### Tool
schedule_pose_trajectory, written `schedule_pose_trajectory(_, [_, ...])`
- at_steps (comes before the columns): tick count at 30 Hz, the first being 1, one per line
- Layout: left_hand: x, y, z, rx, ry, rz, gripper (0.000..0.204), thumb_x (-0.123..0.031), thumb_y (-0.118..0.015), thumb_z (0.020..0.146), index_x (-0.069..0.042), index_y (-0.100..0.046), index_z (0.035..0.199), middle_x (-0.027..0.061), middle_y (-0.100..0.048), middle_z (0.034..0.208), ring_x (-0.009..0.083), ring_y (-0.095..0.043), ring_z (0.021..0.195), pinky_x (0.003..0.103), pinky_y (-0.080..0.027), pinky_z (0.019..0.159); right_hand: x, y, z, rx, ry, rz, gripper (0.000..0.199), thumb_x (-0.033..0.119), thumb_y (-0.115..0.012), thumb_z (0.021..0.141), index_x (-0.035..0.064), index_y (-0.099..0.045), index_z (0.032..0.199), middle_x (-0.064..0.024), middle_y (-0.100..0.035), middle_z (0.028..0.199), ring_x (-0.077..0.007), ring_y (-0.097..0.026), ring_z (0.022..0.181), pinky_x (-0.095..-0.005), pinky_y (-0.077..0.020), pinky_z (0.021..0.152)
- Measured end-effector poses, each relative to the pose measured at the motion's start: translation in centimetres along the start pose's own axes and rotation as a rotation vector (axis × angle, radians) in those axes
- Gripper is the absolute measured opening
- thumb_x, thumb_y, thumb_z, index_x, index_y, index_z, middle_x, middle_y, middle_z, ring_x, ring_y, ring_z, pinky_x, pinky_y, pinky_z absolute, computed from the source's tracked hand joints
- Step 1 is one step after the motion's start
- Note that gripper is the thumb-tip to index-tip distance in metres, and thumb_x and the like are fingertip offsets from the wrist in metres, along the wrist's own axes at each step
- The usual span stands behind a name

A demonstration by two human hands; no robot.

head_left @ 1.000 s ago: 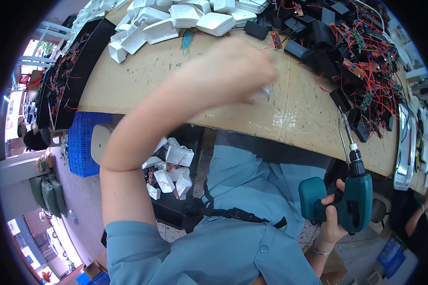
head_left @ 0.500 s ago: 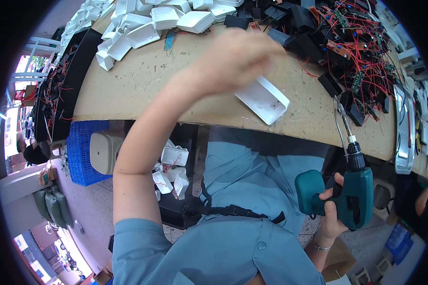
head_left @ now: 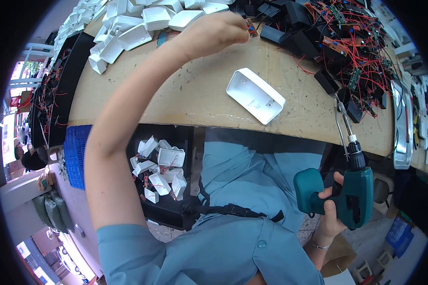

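Teal cordless drill [head_left: 348, 197] gripped in right hand [head_left: 329, 209] (bit up), left hand [head_left: 214, 33] pinching small brown circuit board [head_left: 251, 27], white plastic rectangular housing [head_left: 255, 95] lying on tan desk [head_left: 195, 95]

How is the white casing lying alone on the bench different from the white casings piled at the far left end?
The lone white casing lies by itself, hollow side up, near the bench's front edge; the piled white casings are heaped together at mixed angles along the far edge. The lone one looks longer. Both are plain white plastic shells.
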State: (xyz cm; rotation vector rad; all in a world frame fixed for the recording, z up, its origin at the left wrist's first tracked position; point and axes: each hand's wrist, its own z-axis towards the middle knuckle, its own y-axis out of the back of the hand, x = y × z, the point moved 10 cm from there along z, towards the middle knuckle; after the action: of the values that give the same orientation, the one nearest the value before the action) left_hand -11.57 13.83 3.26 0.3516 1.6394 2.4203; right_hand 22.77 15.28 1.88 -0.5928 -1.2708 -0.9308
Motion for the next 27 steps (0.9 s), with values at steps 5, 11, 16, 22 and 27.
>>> schedule_pose_trajectory(5, [14.2, -0.2, -9.7, -0.792, 0.232, -1.229, 0.016, -0.009, -0.056, 0.089, -0.002, -0.061, 0.102, 0.0067, -0.061, 0.09, 0.0161, -0.059, 0.079, 0.027, -0.047, 0.074, -0.7, -0.9, 0.6, 0.036, -0.021, 0.062, 0.059, 0.015, -0.066, 0.079, -0.008, -0.039, 0.126, -0.0244, -0.055, 0.115, -0.0153, -0.06, 0.073, -0.0261, -0.0486, 0.067])
schedule_pose_trajectory(11, [10.8, 10.9, -10.4, -1.412, 0.307, -1.256, 0.016, -0.003, -0.053, 0.089, 0.001, -0.062, 0.102, 0.0075, -0.064, 0.091, 0.018, -0.059, 0.077, 0.029, -0.048, 0.071, -2.1, -4.3, 2.2, 0.194, -0.108, 0.707, 0.068, 0.025, -0.067, 0.083, -0.0002, -0.032, 0.135, -0.0271, -0.033, 0.139, -0.0203, -0.059, 0.094, -0.0283, -0.054, 0.07])
schedule_pose_trajectory(16, [6.8, 10.8, -13.4, -1.279, 0.599, -0.808, 0.006, -0.006, -0.06, 0.086, -0.002, -0.063, 0.083, 0.0047, -0.062, 0.082, 0.0151, -0.058, 0.078, 0.029, -0.045, 0.071, -2.1, -12.0, 2.8, 0.361, -0.317, 1.011, 0.072, 0.022, -0.066, 0.084, 0.0066, -0.024, 0.141, -0.0245, -0.012, 0.148, -0.0364, -0.043, 0.124, -0.04, -0.0527, 0.089])
schedule_pose_trajectory(22, [-2.4, 7.9, -10.0, -0.787, 0.62, -0.356, 0.012, 0.0, -0.065, 0.08, 0.0, -0.068, 0.092, 0.0085, -0.064, 0.077, 0.0105, -0.06, 0.066, 0.021, -0.044, 0.055, -3.9, -14.2, 4.2, 0.24, -0.306, 0.961, 0.078, 0.031, -0.064, 0.084, 0.0067, -0.018, 0.142, -0.0235, -0.012, 0.148, -0.0395, -0.016, 0.137, -0.0479, -0.0176, 0.113])
schedule_pose_trajectory(27, [-7.1, 6.8, -7.2, -0.555, 0.577, -0.556, 0.015, 0.002, -0.066, 0.074, -0.002, -0.068, 0.089, 0.0075, -0.063, 0.076, 0.0147, -0.06, 0.063, 0.025, -0.046, 0.055, -4.2, -13.0, 5.5, 0.216, -0.271, 0.886, 0.071, 0.033, -0.062, 0.085, 0.0026, -0.025, 0.138, -0.0279, -0.019, 0.145, -0.0402, -0.017, 0.137, -0.0459, -0.013, 0.114])
